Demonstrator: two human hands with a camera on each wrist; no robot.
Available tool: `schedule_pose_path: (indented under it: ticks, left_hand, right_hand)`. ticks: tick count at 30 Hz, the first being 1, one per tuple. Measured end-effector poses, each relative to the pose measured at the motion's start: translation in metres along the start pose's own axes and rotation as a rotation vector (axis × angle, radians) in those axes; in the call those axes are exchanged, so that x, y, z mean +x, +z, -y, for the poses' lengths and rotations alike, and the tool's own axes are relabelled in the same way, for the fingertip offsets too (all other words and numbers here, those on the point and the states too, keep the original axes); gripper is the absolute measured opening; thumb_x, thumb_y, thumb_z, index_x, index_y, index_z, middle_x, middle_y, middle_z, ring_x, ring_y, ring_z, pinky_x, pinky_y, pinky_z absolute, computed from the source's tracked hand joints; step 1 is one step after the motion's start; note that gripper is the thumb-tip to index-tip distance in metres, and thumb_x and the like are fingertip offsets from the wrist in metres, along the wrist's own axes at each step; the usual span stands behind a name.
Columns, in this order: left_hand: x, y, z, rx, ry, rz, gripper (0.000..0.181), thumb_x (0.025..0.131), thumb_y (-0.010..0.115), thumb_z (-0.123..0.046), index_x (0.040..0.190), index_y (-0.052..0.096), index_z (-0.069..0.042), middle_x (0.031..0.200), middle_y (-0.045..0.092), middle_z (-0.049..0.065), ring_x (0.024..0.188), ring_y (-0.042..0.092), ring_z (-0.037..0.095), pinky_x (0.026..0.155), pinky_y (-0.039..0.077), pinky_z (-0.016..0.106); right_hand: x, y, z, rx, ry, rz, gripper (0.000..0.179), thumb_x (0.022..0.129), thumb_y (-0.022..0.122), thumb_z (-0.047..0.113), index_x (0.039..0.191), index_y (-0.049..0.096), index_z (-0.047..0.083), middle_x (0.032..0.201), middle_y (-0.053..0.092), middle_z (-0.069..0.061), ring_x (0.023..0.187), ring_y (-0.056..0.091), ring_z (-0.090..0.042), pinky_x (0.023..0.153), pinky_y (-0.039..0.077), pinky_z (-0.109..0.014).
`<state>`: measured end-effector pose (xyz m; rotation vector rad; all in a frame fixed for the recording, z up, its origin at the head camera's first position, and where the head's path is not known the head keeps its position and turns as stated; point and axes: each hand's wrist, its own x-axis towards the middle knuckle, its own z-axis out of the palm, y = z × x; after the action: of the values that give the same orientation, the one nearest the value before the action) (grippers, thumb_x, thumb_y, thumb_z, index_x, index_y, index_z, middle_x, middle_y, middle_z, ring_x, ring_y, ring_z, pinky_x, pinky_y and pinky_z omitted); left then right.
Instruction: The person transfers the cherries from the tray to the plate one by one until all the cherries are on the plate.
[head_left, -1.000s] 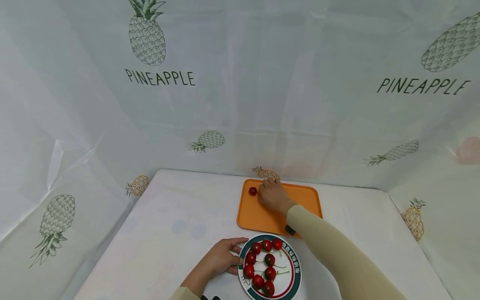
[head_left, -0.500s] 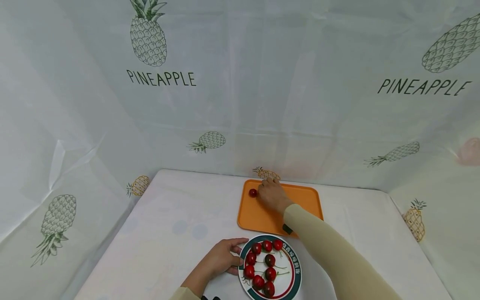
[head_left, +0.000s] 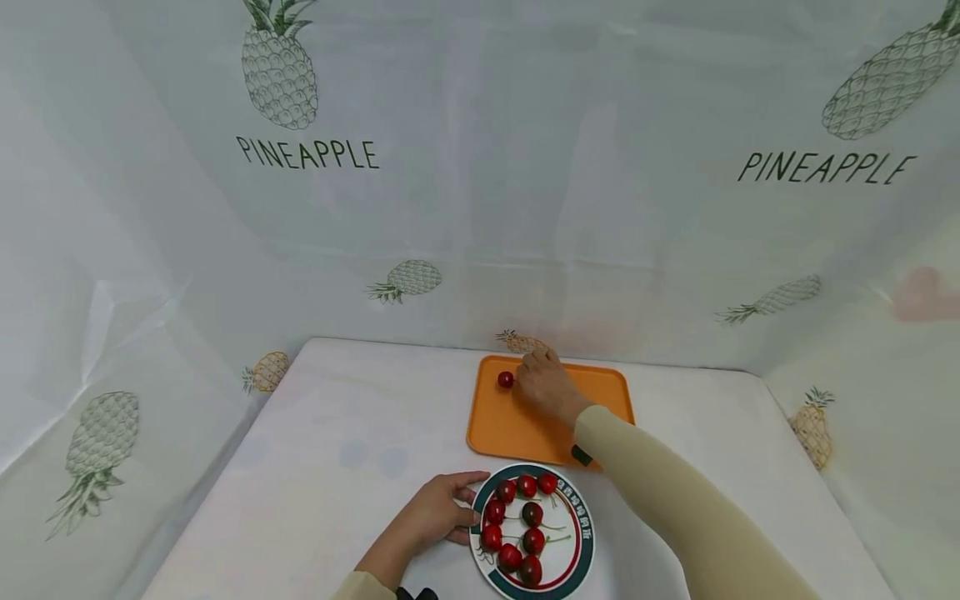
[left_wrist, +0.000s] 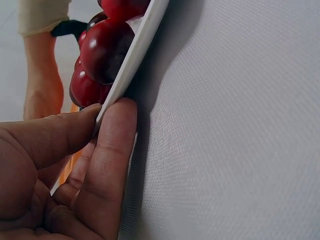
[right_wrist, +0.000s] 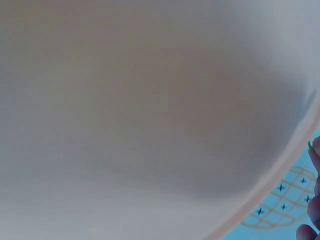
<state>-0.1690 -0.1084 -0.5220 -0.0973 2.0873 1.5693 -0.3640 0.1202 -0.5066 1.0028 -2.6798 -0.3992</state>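
In the head view my left hand [head_left: 435, 508] grips the left rim of a round white plate [head_left: 588, 542] with a dark green border. The left wrist view shows the plate's edge [left_wrist: 131, 70] pinched between thumb and forefinger. Several dark red cherries [head_left: 532, 542], some with green stems, lie on the plate. My right hand [head_left: 550, 390] is low over the far part of an orange tray [head_left: 501, 429], fingers bent. One cherry [head_left: 506, 380] sits left of it. At the right wrist view's edge, a green stem tip [right_wrist: 310, 145] pokes out at the fingers; its fruit is hidden.
A white cloth covers the table [head_left: 375, 425], and a pineapple-printed sheet [head_left: 525, 167] hangs along its back and sides. The plate stands close in front of the tray. A blurred pale surface [right_wrist: 125, 125] fills most of the right wrist view.
The head view has shifted slightly, so the scene sits a little further left. Both hands have stayed nearly in place, with the left still at the plate and the right over the tray.
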Motion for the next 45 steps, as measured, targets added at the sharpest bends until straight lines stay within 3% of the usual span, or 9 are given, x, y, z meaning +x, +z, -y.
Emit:
schedule_pose_path:
  ticks: [5, 8, 15, 18, 27, 36, 41, 45]
  left_hand:
    - [-0.001, -0.003, 0.000, -0.001, 0.023, 0.006, 0.065, 0.087, 0.075, 0.007, 0.147, 0.063, -0.015, 0.107, 0.065, 0.010, 0.078, 0.071, 0.019, 0.065, 0.068, 0.036]
    - [0.000, -0.004, 0.001, 0.004, 0.033, 0.003, 0.065, 0.087, 0.075, 0.007, 0.147, 0.062, -0.013, 0.108, 0.065, 0.010, 0.077, 0.071, 0.019, 0.066, 0.068, 0.036]
    - [0.002, -0.007, 0.004, 0.003, 0.040, 0.001, 0.066, 0.088, 0.075, 0.005, 0.150, 0.059, -0.012, 0.110, 0.064, 0.011, 0.079, 0.071, 0.018, 0.068, 0.068, 0.035]
    - [0.002, -0.009, 0.004, 0.011, 0.040, -0.007, 0.066, 0.089, 0.076, 0.004, 0.150, 0.059, -0.012, 0.110, 0.064, 0.011, 0.080, 0.071, 0.018, 0.068, 0.068, 0.035]
    - [0.002, -0.005, 0.002, 0.015, 0.050, 0.006, 0.067, 0.089, 0.076, 0.005, 0.151, 0.057, -0.009, 0.110, 0.063, 0.012, 0.081, 0.072, 0.018, 0.070, 0.068, 0.036]
    - [0.001, -0.002, 0.000, 0.018, 0.031, -0.007, 0.068, 0.089, 0.077, 0.005, 0.152, 0.056, -0.008, 0.110, 0.063, 0.013, 0.081, 0.072, 0.017, 0.070, 0.068, 0.035]
    - [0.000, -0.002, 0.000, 0.021, 0.023, -0.003, 0.069, 0.089, 0.077, 0.004, 0.152, 0.056, -0.010, 0.110, 0.063, 0.012, 0.081, 0.072, 0.018, 0.070, 0.068, 0.035]
    - [0.000, -0.001, 0.000, 0.009, 0.025, 0.007, 0.069, 0.089, 0.077, 0.004, 0.153, 0.055, -0.009, 0.110, 0.063, 0.012, 0.080, 0.072, 0.018, 0.070, 0.068, 0.035]
  right_hand:
    - [-0.015, -0.011, -0.006, -0.008, 0.014, -0.021, 0.007, 0.100, 0.070, 0.007, 0.105, 0.070, 0.002, 0.098, 0.060, -0.011, 0.093, 0.047, -0.030, 0.079, 0.043, -0.038]
    - [-0.028, -0.018, -0.009, 0.005, 0.018, -0.078, 0.011, 0.103, 0.069, 0.014, 0.102, 0.070, 0.003, 0.095, 0.060, -0.010, 0.090, 0.048, -0.029, 0.078, 0.044, -0.037]
    - [-0.077, -0.034, -0.006, 0.058, 0.044, -0.212, 0.017, 0.098, 0.075, 0.021, 0.092, 0.071, 0.006, 0.083, 0.057, -0.006, 0.081, 0.046, -0.026, 0.072, 0.041, -0.036]
    - [-0.099, -0.039, 0.002, 0.081, 0.087, -0.234, 0.018, 0.096, 0.077, 0.021, 0.088, 0.070, 0.007, 0.079, 0.053, -0.004, 0.077, 0.043, -0.024, 0.069, 0.036, -0.034]
    - [-0.162, -0.055, 0.043, 0.174, 0.227, -0.253, 0.021, 0.087, 0.085, 0.022, 0.085, 0.072, 0.007, 0.073, 0.053, -0.002, 0.075, 0.045, -0.022, 0.069, 0.040, -0.033]
    - [-0.191, -0.060, 0.089, 0.178, 0.318, -0.121, 0.028, 0.081, 0.088, 0.028, 0.082, 0.070, 0.006, 0.070, 0.052, -0.001, 0.073, 0.045, -0.019, 0.065, 0.037, -0.032]
    - [-0.196, -0.055, 0.101, 0.211, 0.358, -0.015, 0.033, 0.080, 0.089, 0.032, 0.090, 0.074, 0.006, 0.073, 0.055, -0.001, 0.074, 0.044, -0.019, 0.065, 0.039, -0.031]
    - [-0.197, -0.053, 0.104, 0.233, 0.372, 0.008, 0.036, 0.079, 0.090, 0.034, 0.093, 0.074, 0.005, 0.076, 0.057, -0.002, 0.076, 0.045, -0.019, 0.066, 0.040, -0.032]
